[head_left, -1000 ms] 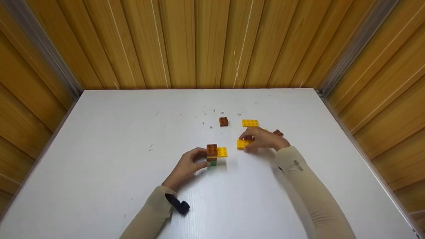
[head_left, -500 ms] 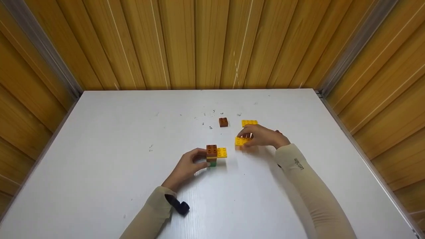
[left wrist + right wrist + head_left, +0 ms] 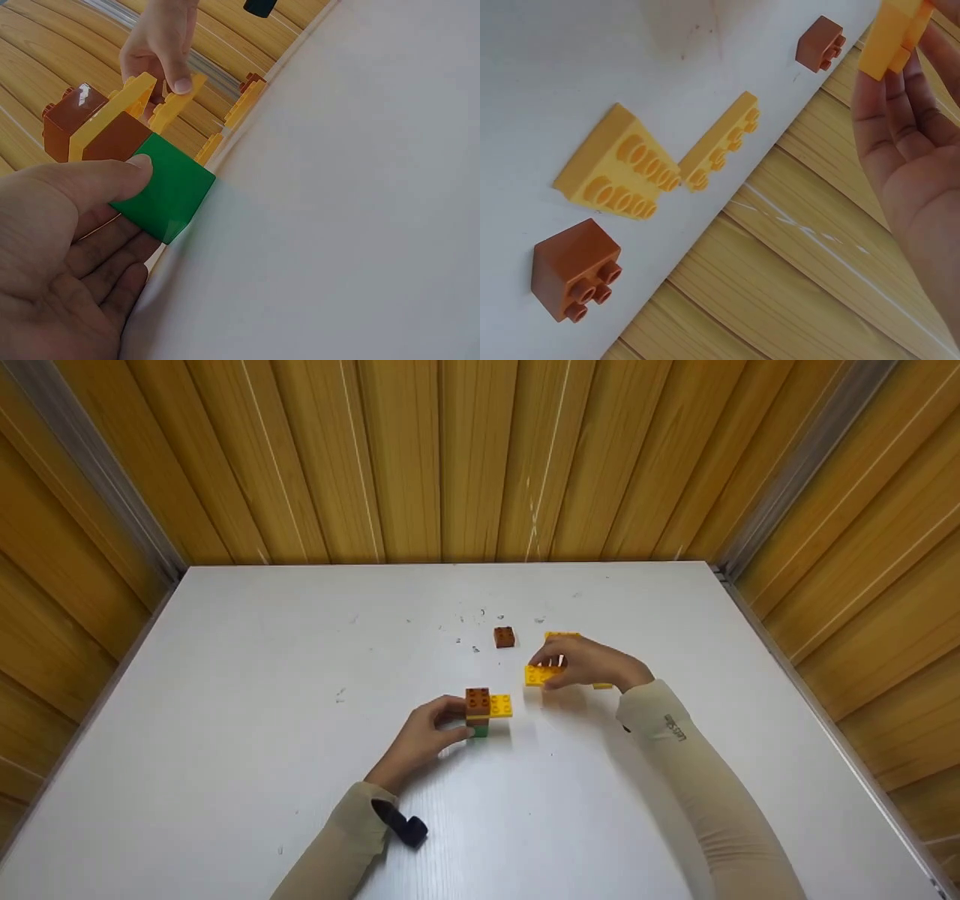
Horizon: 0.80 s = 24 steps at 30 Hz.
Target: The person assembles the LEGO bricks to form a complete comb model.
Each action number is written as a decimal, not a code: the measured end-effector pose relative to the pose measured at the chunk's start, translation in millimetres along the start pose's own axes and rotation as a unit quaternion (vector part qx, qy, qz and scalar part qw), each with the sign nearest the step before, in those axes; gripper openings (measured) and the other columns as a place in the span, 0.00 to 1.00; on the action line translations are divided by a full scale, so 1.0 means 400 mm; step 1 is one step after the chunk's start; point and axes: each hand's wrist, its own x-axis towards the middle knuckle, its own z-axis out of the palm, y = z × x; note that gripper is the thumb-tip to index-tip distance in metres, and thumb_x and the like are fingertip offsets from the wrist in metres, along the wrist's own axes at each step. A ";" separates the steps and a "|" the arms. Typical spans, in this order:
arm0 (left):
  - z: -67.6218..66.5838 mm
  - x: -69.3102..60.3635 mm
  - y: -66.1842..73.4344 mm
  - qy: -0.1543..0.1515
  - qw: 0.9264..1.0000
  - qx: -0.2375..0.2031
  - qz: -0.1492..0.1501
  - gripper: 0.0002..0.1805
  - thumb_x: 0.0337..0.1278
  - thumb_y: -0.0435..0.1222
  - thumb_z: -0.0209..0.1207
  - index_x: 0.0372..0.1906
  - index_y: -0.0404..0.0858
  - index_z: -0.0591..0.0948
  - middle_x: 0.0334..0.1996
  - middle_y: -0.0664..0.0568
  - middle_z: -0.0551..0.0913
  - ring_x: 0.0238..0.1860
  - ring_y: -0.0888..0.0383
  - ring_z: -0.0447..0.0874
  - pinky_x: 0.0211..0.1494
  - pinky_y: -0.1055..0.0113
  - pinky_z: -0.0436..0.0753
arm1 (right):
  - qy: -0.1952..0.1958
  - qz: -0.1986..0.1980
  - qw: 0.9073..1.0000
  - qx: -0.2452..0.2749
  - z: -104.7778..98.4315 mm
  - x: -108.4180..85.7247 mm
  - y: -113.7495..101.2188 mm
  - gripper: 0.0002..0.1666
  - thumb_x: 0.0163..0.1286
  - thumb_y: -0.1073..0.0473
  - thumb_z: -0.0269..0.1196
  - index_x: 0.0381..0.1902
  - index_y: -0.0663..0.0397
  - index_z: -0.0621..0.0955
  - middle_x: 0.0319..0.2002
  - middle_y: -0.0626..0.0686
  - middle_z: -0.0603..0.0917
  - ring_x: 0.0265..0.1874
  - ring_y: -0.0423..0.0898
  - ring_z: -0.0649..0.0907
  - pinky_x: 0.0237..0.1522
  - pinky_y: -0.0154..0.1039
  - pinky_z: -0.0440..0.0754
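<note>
In the head view my left hand [image 3: 420,741] holds a small stack upright near the table's middle. The stack has a green brick [image 3: 169,191] at the bottom, a brown brick [image 3: 118,142] above it, then a yellow plate [image 3: 501,706] jutting out to the right, and another brown brick [image 3: 478,699] on top. My left thumb lies on the green brick in the left wrist view. Right of and behind the stack, my right hand [image 3: 596,661] pinches a second yellow plate [image 3: 535,676] between thumb and fingers, raised off the table; the fingers cover part of it.
Beyond the hands a loose brown brick [image 3: 504,637] sits on the white table [image 3: 262,697]. Two yellow plates [image 3: 615,169] [image 3: 724,142] and another brown brick [image 3: 577,270] lie on the table in the right wrist view. Wood-patterned walls [image 3: 480,457] enclose the table.
My right hand has lifted its yellow plate off the table and carried it slightly left and away from me. The left hand and its stack have stayed in place.
</note>
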 end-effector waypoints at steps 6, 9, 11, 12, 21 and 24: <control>0.000 -0.001 0.004 -0.002 1.000 0.003 0.000 0.22 0.54 0.35 0.66 0.56 0.43 0.78 0.53 0.50 0.82 0.56 0.54 0.80 0.64 0.56 0.75 | -0.001 0.006 1.000 -0.003 -0.014 0.003 -0.027 0.22 0.58 0.58 0.71 0.52 0.51 0.83 0.44 0.51 0.80 0.46 0.49 0.78 0.52 0.46 0.77; 0.000 0.000 0.005 -0.002 1.000 0.006 0.002 0.22 0.54 0.35 0.66 0.55 0.43 0.78 0.53 0.51 0.82 0.56 0.54 0.80 0.64 0.56 0.75 | -0.007 0.011 1.000 -0.007 -0.015 0.005 -0.038 0.22 0.58 0.57 0.71 0.52 0.49 0.83 0.44 0.50 0.80 0.46 0.49 0.77 0.52 0.46 0.77; 0.001 -0.001 0.007 -0.002 1.000 0.007 0.000 0.21 0.54 0.35 0.66 0.55 0.43 0.78 0.52 0.51 0.83 0.55 0.55 0.80 0.64 0.57 0.75 | -0.010 0.012 1.000 -0.010 -0.015 0.006 -0.043 0.23 0.58 0.56 0.71 0.52 0.48 0.83 0.44 0.49 0.80 0.46 0.48 0.77 0.52 0.44 0.77; 0.001 -0.001 0.007 -0.002 1.000 0.009 -0.002 0.21 0.54 0.35 0.66 0.55 0.43 0.78 0.52 0.51 0.83 0.55 0.55 0.80 0.64 0.57 0.75 | -0.011 0.010 1.000 -0.012 -0.015 0.006 -0.046 0.23 0.58 0.56 0.71 0.53 0.48 0.83 0.44 0.49 0.80 0.46 0.48 0.77 0.52 0.44 0.77; 0.001 -0.001 0.006 0.000 1.000 0.012 -0.007 0.22 0.54 0.35 0.66 0.55 0.44 0.78 0.53 0.52 0.82 0.56 0.55 0.80 0.64 0.56 0.75 | -0.017 -0.010 1.000 -0.014 -0.029 0.003 -0.077 0.24 0.58 0.55 0.70 0.54 0.46 0.82 0.44 0.48 0.80 0.47 0.47 0.78 0.51 0.44 0.78; 0.001 -0.001 0.006 -0.001 1.000 0.011 -0.004 0.22 0.54 0.35 0.66 0.55 0.44 0.78 0.53 0.52 0.82 0.55 0.55 0.80 0.64 0.56 0.75 | -0.018 -0.016 1.000 -0.018 -0.032 0.003 -0.083 0.24 0.59 0.54 0.70 0.55 0.46 0.82 0.45 0.48 0.80 0.47 0.47 0.78 0.52 0.43 0.79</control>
